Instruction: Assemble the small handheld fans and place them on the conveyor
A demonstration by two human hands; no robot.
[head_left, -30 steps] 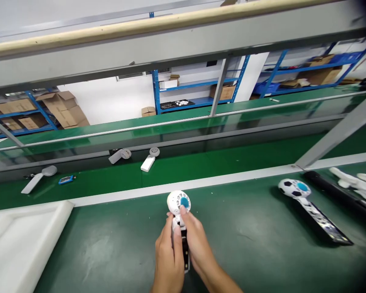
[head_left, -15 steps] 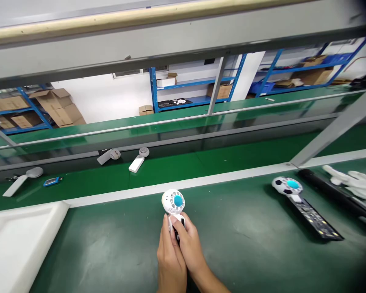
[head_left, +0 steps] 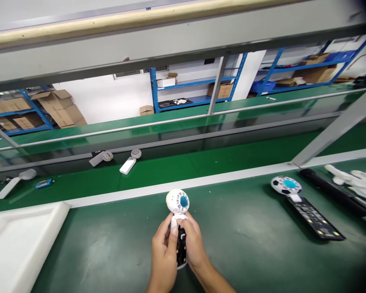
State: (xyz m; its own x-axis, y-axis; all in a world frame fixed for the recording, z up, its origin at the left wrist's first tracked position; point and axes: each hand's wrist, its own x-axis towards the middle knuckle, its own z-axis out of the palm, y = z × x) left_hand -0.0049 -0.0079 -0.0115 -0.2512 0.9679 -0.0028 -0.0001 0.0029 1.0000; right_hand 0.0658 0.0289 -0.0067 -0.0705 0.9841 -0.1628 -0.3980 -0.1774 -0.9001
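Left hand (head_left: 164, 257) and right hand (head_left: 195, 248) both clasp a white handheld fan (head_left: 177, 202) at lower centre, and a loosened grip could drop it onto the green bench mat (head_left: 94, 260) or crack its exposed circuit board (head_left: 181, 244).

The white handheld fan (head_left: 177, 202) has a teal hub; the other fan (head_left: 286, 185) looks football-patterned, black and white.

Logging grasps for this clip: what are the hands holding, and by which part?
The left hand and right hand together hold a white handheld fan by its handle, just below the round head.
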